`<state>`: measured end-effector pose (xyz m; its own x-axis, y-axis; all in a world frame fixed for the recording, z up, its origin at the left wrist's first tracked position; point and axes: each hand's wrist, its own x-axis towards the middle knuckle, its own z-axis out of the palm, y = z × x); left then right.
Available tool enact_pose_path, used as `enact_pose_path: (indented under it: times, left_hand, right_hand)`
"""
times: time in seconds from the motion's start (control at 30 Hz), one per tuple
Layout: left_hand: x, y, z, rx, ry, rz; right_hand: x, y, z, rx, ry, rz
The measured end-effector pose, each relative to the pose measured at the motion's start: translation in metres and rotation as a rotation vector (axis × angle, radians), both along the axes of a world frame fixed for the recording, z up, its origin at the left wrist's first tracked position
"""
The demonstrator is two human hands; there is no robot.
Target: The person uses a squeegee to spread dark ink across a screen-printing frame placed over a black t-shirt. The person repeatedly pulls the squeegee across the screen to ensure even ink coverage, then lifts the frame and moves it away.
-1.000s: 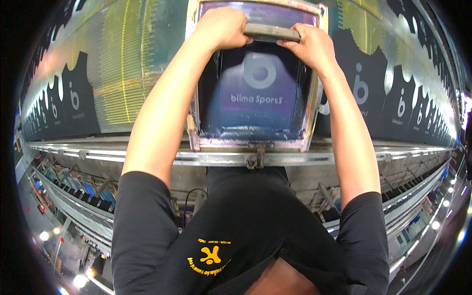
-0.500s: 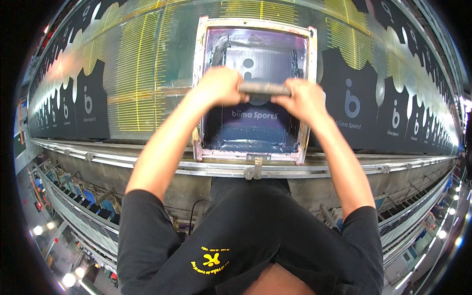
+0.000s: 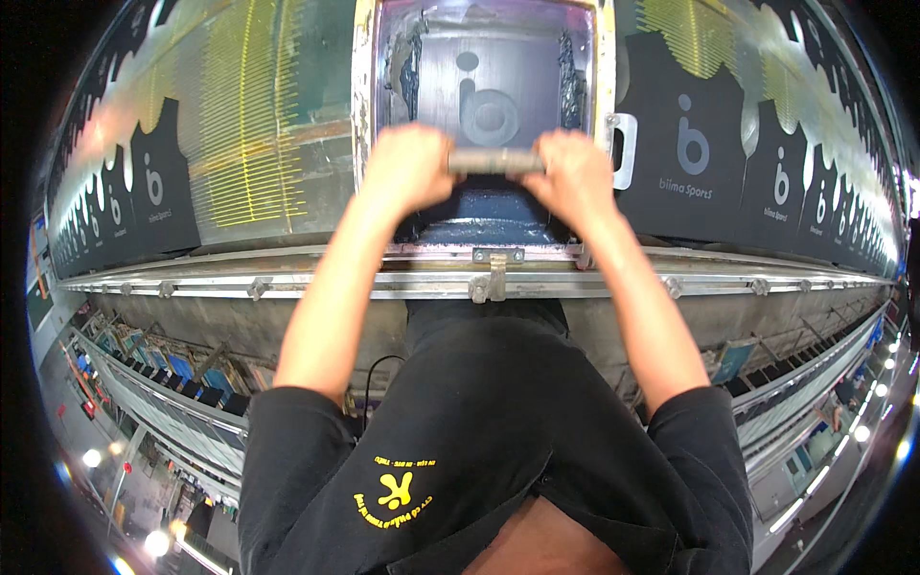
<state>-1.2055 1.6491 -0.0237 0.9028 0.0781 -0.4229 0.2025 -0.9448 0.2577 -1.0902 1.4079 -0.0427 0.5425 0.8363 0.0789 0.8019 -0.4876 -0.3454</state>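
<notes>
Both of my hands grip a squeegee [image 3: 495, 161] by its long bar, one at each end. My left hand [image 3: 410, 171] wraps the left end, and my right hand [image 3: 575, 172] closes round the right end. Beneath the squeegee lies a framed printing screen [image 3: 364, 86] with a purplish mesh. A round logo shape [image 3: 489, 117] shows in the mesh just beyond the bar. Dark ink [image 3: 479, 231] pools along the near end of the screen, and thick dark smears line both sides of the mesh. The squeegee's lower edge is hidden by the bar and my hands.
Dark sleeveless garment pieces [image 3: 682, 134] with grey prints lie in rows left and right on the long table. Bare table with yellow line marks [image 3: 251, 115] lies left of the screen. A metal rail [image 3: 374, 285] with clamps runs along the near edge. A white handle [image 3: 623, 151] sticks out at the frame's right.
My hands have drawn the squeegee toward me, down the screen past the round logo shape. The head view has shifted, so the frame now sits higher in the picture.
</notes>
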Motion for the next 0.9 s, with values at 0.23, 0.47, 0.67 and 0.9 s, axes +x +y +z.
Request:
enact_pose_path:
  times: [0.23, 0.47, 0.67, 0.9]
  left_hand:
    - [-0.049, -0.032, 0.032, -0.113, -0.084, 0.007]
    - [-0.025, -0.033, 0.007, -0.067, -0.078, -0.059]
    - [0.004, -0.011, -0.002, -0.275, 0.271, -0.051]
    - [0.072, 0.049, 0.042, -0.272, -0.011, -0.09]
  right_hand:
    - [-0.039, -0.041, 0.019, 0.051, 0.117, 0.025]
    - [-0.017, -0.029, 0.017, -0.201, 0.364, -0.085]
    - [0.003, -0.026, 0.001, -0.296, 0.694, -0.141]
    - [0.069, -0.078, -0.006, 0.395, 0.557, -0.846]
